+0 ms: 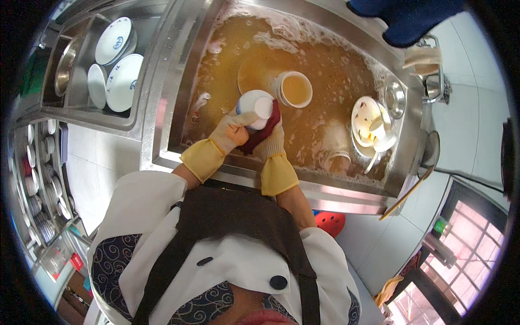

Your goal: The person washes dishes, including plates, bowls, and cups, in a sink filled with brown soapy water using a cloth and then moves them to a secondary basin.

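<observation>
A small white bowl (248, 101) with a bit of blue at its side is held above brown, soapy water, its base turned towards me. My left hand (233, 131), in a pale glove with a yellow cuff, grips it, the thumb across the base. On the bowl's other side, my right hand (273, 142), gloved alike, presses a dark red cloth (266, 132) against it. The cloth hides part of those fingers. Just beyond, a stack of white cups or bowls (301, 74) lies tilted in the water near a submerged round dish (248, 73).
The steel sink (349, 187) also holds white dishes with food scraps (362, 120), a metal bowl (395, 99) and a sunken pale vessel (338, 156). White bowls (124, 83) stand in the left basin. A wooden-handled strainer (410, 191) leans at the right edge. A dark blue item (406, 20) hangs top right.
</observation>
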Demonstrator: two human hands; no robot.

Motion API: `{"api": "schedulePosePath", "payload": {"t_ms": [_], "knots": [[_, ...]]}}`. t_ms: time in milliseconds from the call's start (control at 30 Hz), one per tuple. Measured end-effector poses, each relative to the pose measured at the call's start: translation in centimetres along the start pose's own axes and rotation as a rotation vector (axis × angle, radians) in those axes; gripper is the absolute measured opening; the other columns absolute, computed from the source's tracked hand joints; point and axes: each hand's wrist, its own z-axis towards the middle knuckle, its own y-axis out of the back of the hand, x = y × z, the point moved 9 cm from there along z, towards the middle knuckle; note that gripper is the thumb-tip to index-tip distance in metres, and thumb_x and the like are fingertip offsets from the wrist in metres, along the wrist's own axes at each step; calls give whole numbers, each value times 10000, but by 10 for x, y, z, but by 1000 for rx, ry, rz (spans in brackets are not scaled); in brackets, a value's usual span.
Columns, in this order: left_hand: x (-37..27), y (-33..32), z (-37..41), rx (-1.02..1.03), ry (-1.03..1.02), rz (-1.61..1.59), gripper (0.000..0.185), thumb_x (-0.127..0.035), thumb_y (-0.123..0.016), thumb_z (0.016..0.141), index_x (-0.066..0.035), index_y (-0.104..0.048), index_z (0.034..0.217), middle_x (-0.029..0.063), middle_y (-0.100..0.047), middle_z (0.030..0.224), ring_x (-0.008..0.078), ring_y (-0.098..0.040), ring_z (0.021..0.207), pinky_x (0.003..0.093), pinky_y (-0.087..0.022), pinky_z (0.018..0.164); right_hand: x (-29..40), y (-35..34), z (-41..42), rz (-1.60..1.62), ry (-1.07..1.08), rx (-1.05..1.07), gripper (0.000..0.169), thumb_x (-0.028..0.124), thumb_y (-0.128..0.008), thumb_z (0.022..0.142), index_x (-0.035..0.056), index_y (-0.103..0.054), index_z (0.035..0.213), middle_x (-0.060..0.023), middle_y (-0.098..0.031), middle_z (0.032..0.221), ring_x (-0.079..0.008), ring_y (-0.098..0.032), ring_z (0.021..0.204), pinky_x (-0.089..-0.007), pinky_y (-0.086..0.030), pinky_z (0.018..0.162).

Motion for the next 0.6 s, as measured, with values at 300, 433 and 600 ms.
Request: {"api": "schedulePosePath", "payload": {"t_ms": [300, 433, 600], "knots": [[-124, -66, 9, 77, -222, 7, 593, -47, -769, 908, -88, -548, 1456, 91, -648, 1395, 263, -606, 1300, 451, -493, 1129, 6, 15, -57, 6, -348, -246, 448, 359, -639, 1007, -6, -630, 1266, -82, -691, 1035, -234, -660, 876, -384, -558, 736], [-275, -83, -4, 99, -477, 147, 531, 5, -804, 863, -71, -639, 1361, 123, -739, 1238, 289, -704, 1156, 486, -569, 1032, 33, 46, -65, -375, -197, -157, 467, 220, -709, 962, -10, -597, 1352, -109, -671, 1151, -212, -649, 1000, -350, -531, 842], [-438, -23, 8, 94, -678, -55, 451, -13, -769, 912, -53, -598, 1327, 111, -711, 1252, 298, -691, 1185, 464, -577, 1066, 51, 84, -85, -1155, -151, -169, 515, 231, -742, 924, -7, -611, 1361, -180, -678, 1256, -304, -653, 1114, -411, -504, 972]]}}
